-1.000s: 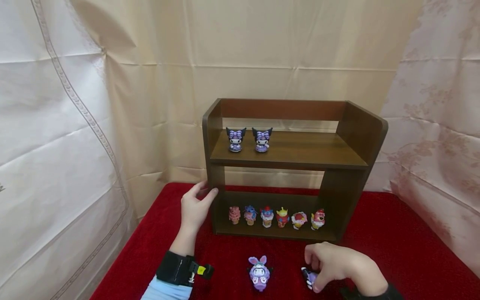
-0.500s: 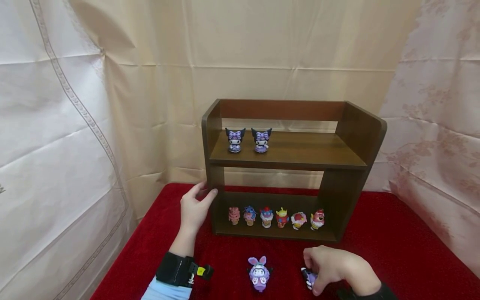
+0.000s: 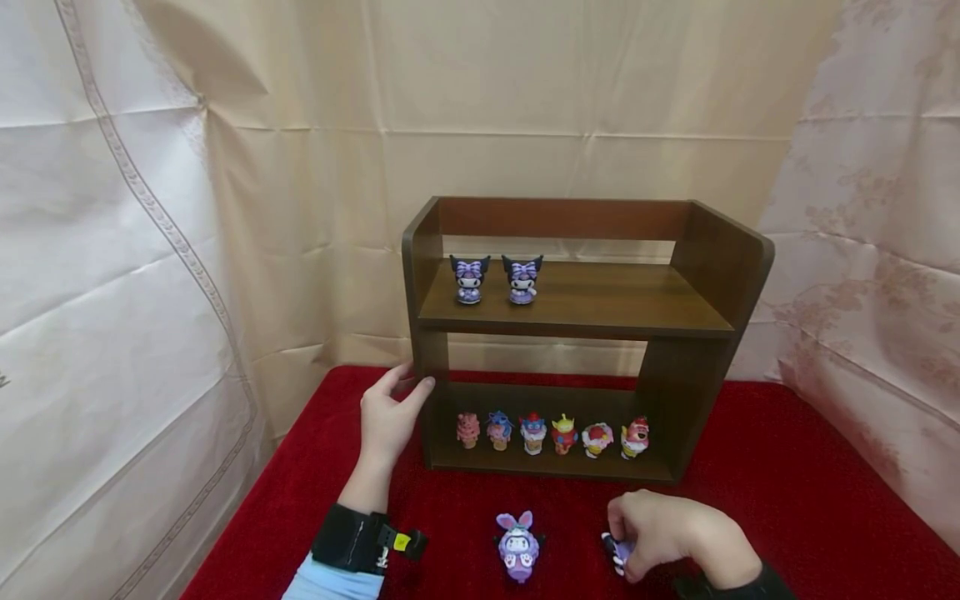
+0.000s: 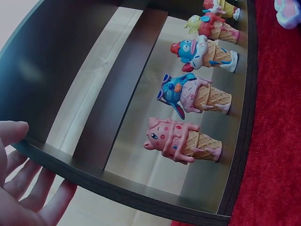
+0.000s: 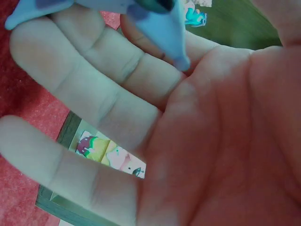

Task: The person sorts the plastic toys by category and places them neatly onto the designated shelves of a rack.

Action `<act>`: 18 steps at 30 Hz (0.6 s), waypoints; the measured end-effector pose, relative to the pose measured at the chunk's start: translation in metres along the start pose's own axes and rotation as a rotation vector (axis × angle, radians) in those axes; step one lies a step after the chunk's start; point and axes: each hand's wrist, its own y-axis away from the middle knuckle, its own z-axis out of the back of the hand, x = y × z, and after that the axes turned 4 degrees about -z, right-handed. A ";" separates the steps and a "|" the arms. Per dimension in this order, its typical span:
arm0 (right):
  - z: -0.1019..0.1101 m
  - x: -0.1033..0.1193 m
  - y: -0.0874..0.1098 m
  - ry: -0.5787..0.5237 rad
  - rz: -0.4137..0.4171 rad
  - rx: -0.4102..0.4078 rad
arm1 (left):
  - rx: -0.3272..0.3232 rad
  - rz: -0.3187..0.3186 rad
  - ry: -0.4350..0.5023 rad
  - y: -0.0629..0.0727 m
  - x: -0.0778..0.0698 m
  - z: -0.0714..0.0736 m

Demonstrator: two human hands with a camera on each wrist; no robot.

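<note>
My left hand (image 3: 388, 421) rests with fairly straight fingers against the outer left side of a brown two-tier wooden shelf (image 3: 592, 321). In the left wrist view its fingertips (image 4: 66, 190) lie right at the side panel's edge. My right hand (image 3: 663, 533) holds a small purple-and-white figurine (image 3: 618, 552) low over the red cloth in front of the shelf, between thumb and curled fingers. The hand covers much of it; the right wrist view shows its pale lilac part (image 5: 157, 35) at the fingers. Left of that hand, a purple bunny-eared figurine (image 3: 518, 546) lies face up.
Two black-eared figurines with purple bows, a left one (image 3: 470, 280) and a right one (image 3: 522, 280), stand on the upper tier's left half. Several ice-cream-cone figurines, among them a pink one (image 4: 176, 141), line the lower tier. Red cloth (image 3: 795, 492) covers the table; curtains (image 3: 322, 208) hang behind.
Almost nothing differs. The right hand has shifted very slightly to the left and still holds the purple-and-white figurine; the left hand stays at the shelf's side.
</note>
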 end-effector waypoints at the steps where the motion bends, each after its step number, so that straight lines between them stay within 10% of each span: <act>1: 0.000 0.000 0.000 0.003 0.001 -0.001 | 0.000 0.000 0.001 0.000 0.000 0.000; 18: 0.008 -0.004 0.002 0.007 0.192 -0.068 | 0.006 0.001 -0.012 0.000 0.001 -0.001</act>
